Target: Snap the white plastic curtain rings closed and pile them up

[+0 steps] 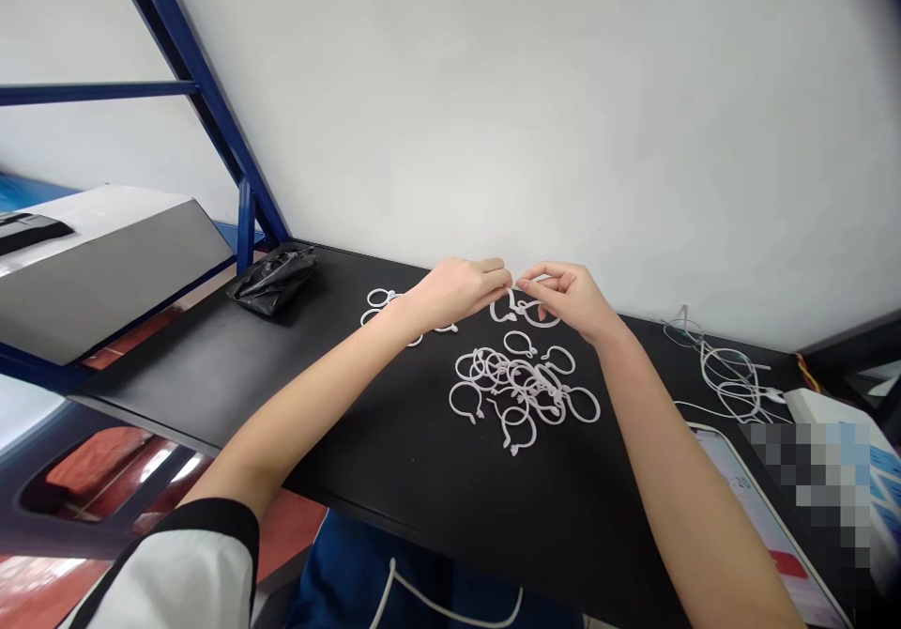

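My left hand (pixel 470 289) is closed in a pinch on a white plastic ring (pixel 495 312) with a small clasp, like a curtain ring. My right hand (pixel 563 296) is also pinched shut, its fingertips close to those of the left, with another white ring (pixel 541 325) at its fingers. The two rings meet or overlap at their clasps; whether they are linked I cannot tell. Nearer to me lies a loose pile of similar white rings (pixel 517 380), several overlapping, some with open clasps. More white rings (pixel 381 298) lie beyond my left forearm, partly hidden by it.
A crumpled black plastic bag (pixel 274 280) sits on the black tabletop (pixel 415 465) at the left. To the right are coiled white cables (pixel 728 375), a lit phone or tablet (pixel 753 507) and a white box (pixel 820 413). A pale wall (pixel 527 122) rises behind the table.
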